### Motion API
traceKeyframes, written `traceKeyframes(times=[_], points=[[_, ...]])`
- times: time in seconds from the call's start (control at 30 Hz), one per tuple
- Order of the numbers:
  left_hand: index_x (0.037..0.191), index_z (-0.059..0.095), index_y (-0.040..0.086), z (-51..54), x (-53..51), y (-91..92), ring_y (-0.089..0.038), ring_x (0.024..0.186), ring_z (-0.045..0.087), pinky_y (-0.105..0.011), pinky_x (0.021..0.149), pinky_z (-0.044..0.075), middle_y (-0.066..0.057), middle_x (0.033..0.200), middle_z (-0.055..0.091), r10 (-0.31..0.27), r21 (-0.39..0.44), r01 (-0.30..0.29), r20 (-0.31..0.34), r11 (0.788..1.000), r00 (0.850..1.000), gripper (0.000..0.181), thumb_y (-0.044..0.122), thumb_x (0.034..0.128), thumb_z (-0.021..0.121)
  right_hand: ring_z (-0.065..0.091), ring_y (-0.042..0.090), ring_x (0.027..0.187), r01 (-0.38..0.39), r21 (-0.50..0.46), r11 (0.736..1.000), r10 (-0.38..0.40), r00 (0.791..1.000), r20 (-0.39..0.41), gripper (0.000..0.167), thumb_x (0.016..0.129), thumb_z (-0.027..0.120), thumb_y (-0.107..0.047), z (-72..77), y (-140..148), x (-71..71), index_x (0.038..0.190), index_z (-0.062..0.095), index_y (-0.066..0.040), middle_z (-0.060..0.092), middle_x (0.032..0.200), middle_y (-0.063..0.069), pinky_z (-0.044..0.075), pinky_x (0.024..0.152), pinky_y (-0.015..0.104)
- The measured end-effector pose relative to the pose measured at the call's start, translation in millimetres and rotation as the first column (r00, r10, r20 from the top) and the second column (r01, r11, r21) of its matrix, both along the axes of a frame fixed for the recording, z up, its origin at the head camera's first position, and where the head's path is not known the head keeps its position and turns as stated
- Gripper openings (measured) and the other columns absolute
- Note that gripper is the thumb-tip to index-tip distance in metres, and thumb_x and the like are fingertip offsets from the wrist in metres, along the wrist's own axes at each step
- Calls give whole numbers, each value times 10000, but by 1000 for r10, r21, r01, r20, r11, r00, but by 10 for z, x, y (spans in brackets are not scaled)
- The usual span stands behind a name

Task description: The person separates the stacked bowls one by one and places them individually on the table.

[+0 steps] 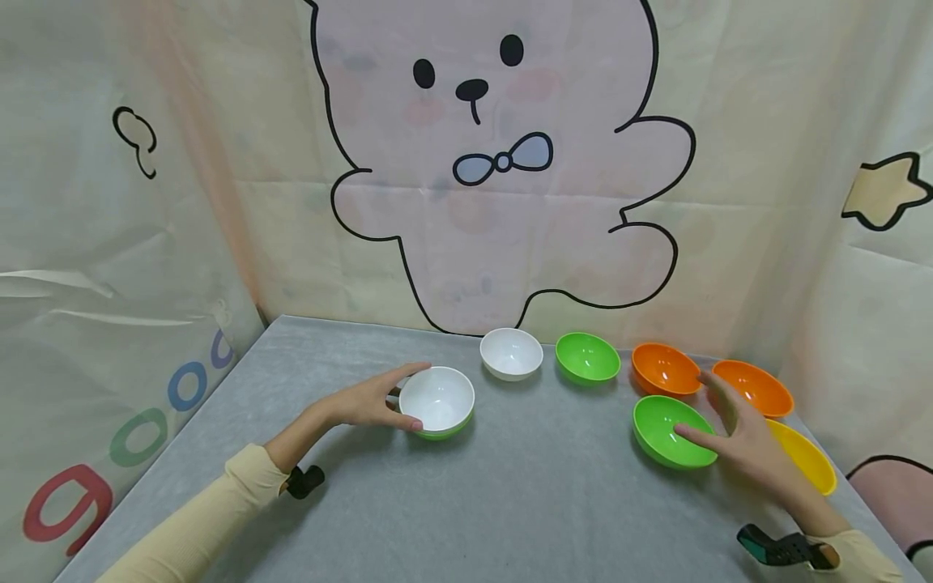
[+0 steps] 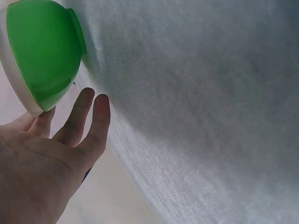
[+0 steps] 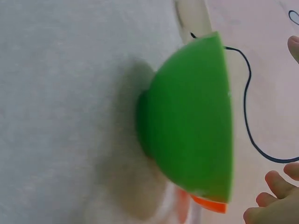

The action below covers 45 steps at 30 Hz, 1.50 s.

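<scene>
A white bowl [image 1: 437, 397] sits nested in a green bowl [image 2: 44, 51] at the left of the table. My left hand [image 1: 381, 402] grips this stack from its left side, thumb at the front and index finger at the back of the white rim. Two of its other fingers [image 2: 100, 121] stick out free below the stack. On the right, my right hand [image 1: 743, 433] is spread beside and above another green bowl [image 1: 666, 433], its thumb over the rim. A gap shows between that hand and the bowl in the right wrist view.
Along the back stand a white bowl [image 1: 510, 354], a green bowl [image 1: 585, 358] and an orange bowl [image 1: 663, 369]. Another orange bowl [image 1: 754, 389] and a yellow bowl [image 1: 805, 457] sit near the right edge of the grey table [image 1: 539, 502]. A printed curtain [image 1: 248, 105] hangs behind.
</scene>
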<state>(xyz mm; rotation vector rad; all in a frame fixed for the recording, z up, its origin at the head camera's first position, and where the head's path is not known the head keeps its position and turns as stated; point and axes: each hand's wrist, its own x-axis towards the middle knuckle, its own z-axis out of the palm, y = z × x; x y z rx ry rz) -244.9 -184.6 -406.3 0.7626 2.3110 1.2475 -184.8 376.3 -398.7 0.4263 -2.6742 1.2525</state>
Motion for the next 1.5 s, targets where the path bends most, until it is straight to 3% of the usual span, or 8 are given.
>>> traceKeyframes(times=[0.17, 0.27, 0.43, 0.57, 0.77, 0.87, 1.2, 1.5], points=[[1625, 236, 210, -4, 5, -5, -400, 1268, 525, -472, 957, 502, -164, 1548, 326, 3, 0, -3, 7, 1000, 1000, 968, 294, 868, 835, 213, 281, 1496, -23, -51, 998, 21, 999, -48, 949, 903, 777, -52, 95, -11, -33, 1619, 155, -31, 233, 1586, 300, 268, 1007, 54], [1625, 237, 209, -2, 5, -4, -399, 1269, 521, -474, 961, 500, -163, 1551, 323, 2, 0, -2, 4, 1000, 1000, 968, 295, 868, 835, 237, 182, 1488, -3, -27, 1000, 1, 999, -55, 929, 912, 778, -87, 147, -42, -50, 1625, 182, -73, 259, 1595, 258, 287, 993, 54], [1624, 239, 212, 6, 6, 0, -390, 1276, 513, -480, 975, 489, -153, 1550, 330, 1, -6, -1, -9, 1000, 1000, 968, 308, 867, 835, 273, 209, 1478, -20, -47, 999, 17, 998, -62, 879, 916, 774, -81, 212, -154, -72, 1609, 234, -51, 297, 1579, 262, 300, 1011, 75], [1623, 240, 216, 11, 8, 3, -388, 1271, 517, -480, 972, 491, -154, 1541, 338, 2, -9, -2, -10, 1000, 1000, 966, 310, 867, 834, 350, 176, 1438, -77, -110, 991, 69, 994, -83, 847, 891, 779, -4, 228, -265, -110, 1578, 284, -4, 343, 1560, 241, 340, 1016, 108], [1622, 243, 205, 16, 7, 7, -388, 1275, 514, -491, 978, 487, -151, 1546, 337, 2, -10, -2, -15, 1000, 1000, 967, 308, 866, 836, 491, 113, 1324, -167, -231, 958, 139, 981, -131, 774, 820, 784, 132, 186, -424, -222, 1489, 401, 66, 469, 1470, 74, 421, 998, 209], [1623, 240, 207, 13, 4, 5, -393, 1283, 503, -500, 982, 483, -148, 1549, 332, 1, -11, -1, -14, 1000, 1000, 970, 309, 865, 836, 545, 119, 1275, -211, -255, 944, 179, 973, -142, 715, 823, 775, 142, 165, -507, -279, 1451, 436, 91, 512, 1423, 70, 446, 982, 241], [1626, 233, 199, 21, 13, 7, -409, 1290, 495, -487, 970, 490, -148, 1554, 328, 2, -12, -2, -11, 1000, 1000, 979, 312, 865, 838, 662, 178, 1123, -289, -239, 927, 273, 957, -100, 531, 901, 743, 53, 133, -795, -365, 1392, 545, 10, 607, 1314, 166, 542, 879, 289], [1627, 229, 199, 16, 3, 3, -418, 1288, 494, -481, 956, 500, -156, 1558, 318, -1, -11, 1, -7, 1000, 1000, 980, 306, 866, 837, 696, 246, 1043, -346, -288, 893, 325, 938, -119, 507, 880, 744, 94, 86, -981, -428, 1354, 571, 42, 553, 1282, 361, 561, 848, 309]])
